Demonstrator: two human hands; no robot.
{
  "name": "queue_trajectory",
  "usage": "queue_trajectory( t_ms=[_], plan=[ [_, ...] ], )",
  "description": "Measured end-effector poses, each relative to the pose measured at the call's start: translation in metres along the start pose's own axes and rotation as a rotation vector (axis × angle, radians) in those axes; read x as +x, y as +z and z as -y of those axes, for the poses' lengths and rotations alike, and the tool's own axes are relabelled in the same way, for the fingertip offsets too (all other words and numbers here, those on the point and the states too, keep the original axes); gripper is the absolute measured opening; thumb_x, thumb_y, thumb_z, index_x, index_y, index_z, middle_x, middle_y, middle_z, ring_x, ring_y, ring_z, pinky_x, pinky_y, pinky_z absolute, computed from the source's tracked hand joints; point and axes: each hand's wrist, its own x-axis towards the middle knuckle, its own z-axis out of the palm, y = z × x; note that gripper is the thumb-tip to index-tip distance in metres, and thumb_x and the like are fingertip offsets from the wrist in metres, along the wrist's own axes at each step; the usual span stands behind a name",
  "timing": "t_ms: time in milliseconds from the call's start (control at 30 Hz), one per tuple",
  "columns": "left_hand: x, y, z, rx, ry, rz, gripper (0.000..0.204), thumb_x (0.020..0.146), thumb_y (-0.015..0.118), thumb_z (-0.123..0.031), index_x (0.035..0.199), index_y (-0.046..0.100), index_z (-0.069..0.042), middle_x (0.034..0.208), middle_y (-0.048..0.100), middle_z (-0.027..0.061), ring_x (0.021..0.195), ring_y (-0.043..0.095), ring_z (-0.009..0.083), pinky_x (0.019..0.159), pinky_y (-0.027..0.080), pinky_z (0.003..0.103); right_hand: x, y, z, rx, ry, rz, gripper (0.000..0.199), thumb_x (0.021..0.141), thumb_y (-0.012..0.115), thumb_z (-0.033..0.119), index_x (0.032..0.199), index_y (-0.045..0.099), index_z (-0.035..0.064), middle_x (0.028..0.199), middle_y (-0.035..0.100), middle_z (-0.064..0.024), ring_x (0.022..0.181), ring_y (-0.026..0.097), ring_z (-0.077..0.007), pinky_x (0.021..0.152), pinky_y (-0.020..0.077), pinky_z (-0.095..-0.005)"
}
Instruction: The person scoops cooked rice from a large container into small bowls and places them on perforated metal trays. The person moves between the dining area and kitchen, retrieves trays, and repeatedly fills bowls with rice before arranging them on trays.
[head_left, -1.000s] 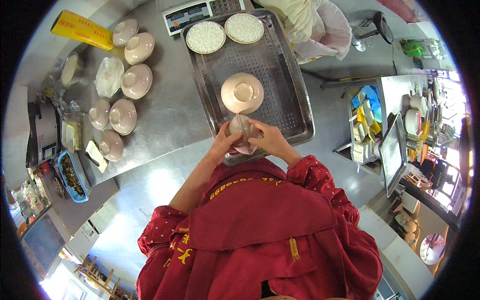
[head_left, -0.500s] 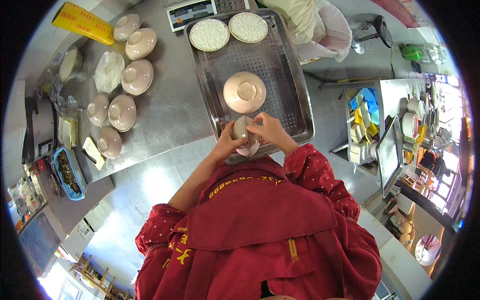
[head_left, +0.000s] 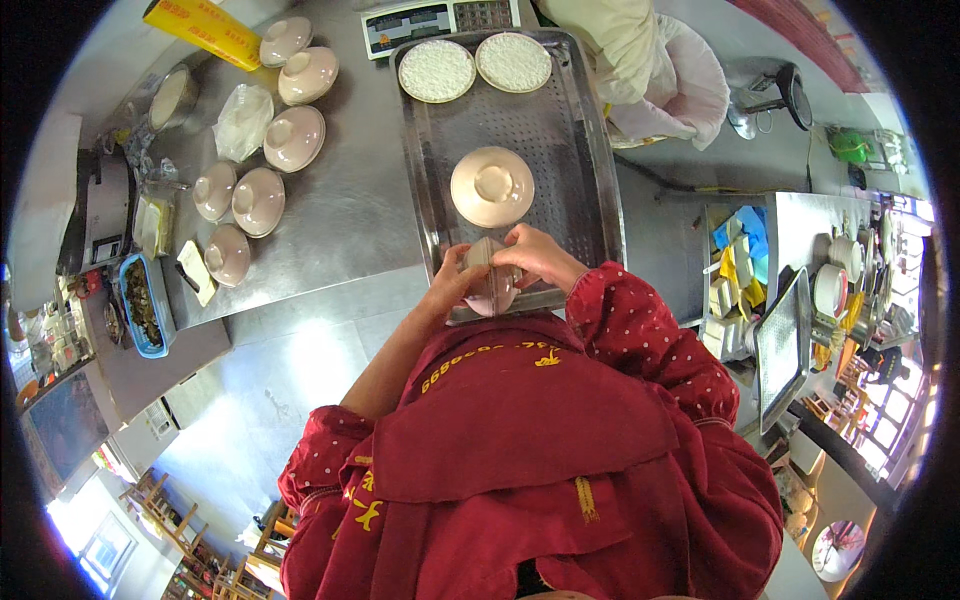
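Two pinkish-beige bowls (head_left: 497, 292) are pressed rim to rim and turned on their side, over the near end of a perforated metal tray (head_left: 440, 150). My left hand (head_left: 450, 283) is closed around their left side. From the right, my right hand (head_left: 536, 257) grips them with its fingers near the top of the seam. What lies inside the pair is hidden. Just beyond my hands, an upside-down bowl (head_left: 492, 188) sits on the tray. At the tray's far end lie two round dishes filled with white grains, a left dish (head_left: 437, 71) and a right dish (head_left: 513, 63).
Several upturned bowls (head_left: 258, 202) stand on the steel table (head_left: 345, 160) to the left, beside a clear plastic bag (head_left: 242, 122) and a yellow roll (head_left: 205, 32). A scale (head_left: 440, 22) stands behind the tray. A white-lined bin (head_left: 690, 85) is at the far right.
My view has shifted slightly, moving the table things in the picture. Both hands still hold the paired bowls at the tray's near end; the bowls look slightly turned.
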Motion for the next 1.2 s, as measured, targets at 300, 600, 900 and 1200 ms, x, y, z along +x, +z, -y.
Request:
queue_trajectory(
  t_ms=[300, 600, 900, 1200],
  plan=[
    [0.011, -0.001, -0.02, 0.186, -0.139, 0.037, 0.088, 0.081, 0.07, -0.039, 0.148, 0.018, -0.016, 0.123, 0.056, 0.0204, 0.104, 0.061, 0.034, 0.064, 0.057, 0.05, 0.015, -0.009, 0.005, -0.033, 0.107, 0.175, 0.071, 0.069, 0.079, 0.023, 0.123, 0.046, -0.0093, 0.103, 0.061, -0.0202, 0.084, 0.068, -0.0267, 0.057, 0.0626, -0.0395],
    [0.011, 0.011, -0.03, 0.273, -0.163, -0.031, 0.097, 0.071, 0.076, -0.043, 0.146, 0.023, -0.012, 0.113, 0.06, 0.0144, 0.089, 0.065, 0.0267, 0.056, 0.056, 0.045, 0.015, -0.009, 0.004, -0.091, 0.091, 0.153, 0.063, 0.069, 0.076, 0.024, 0.116, 0.05, -0.0096, 0.097, 0.063, -0.0184, 0.079, 0.069, -0.0253, 0.054, 0.0621, -0.0384],
    [0.001, 0.01, -0.022, 0.283, -0.099, -0.05, 0.088, 0.074, 0.074, -0.031, 0.146, 0.026, -0.012, 0.112, 0.06, 0.0145, 0.088, 0.065, 0.0238, 0.059, 0.056, 0.036, 0.009, -0.014, -0.027, 0.087, 0.151, 0.091, 0.067, 0.073, 0.07, 0.019, 0.128, 0.043, -0.0059, 0.109, 0.059, -0.0216, 0.085, 0.068, -0.0295, 0.059, 0.0619, -0.0434],
    [-0.006, -0.02, -0.002, -0.199, -0.011, 0.089, 0.079, 0.074, 0.06, -0.011, 0.146, 0.026, -0.008, 0.133, 0.045, 0.0128, 0.107, 0.057, 0.0267, 0.076, 0.061, 0.042, -0.016, -0.047, -0.088, 0.443, 0.104, 0.098, 0.07, 0.072, 0.06, 0.004, 0.137, 0.035, -0.0022, 0.113, 0.053, -0.0173, 0.096, 0.061, -0.031, 0.072, 0.0594, -0.0528]
  ],
)
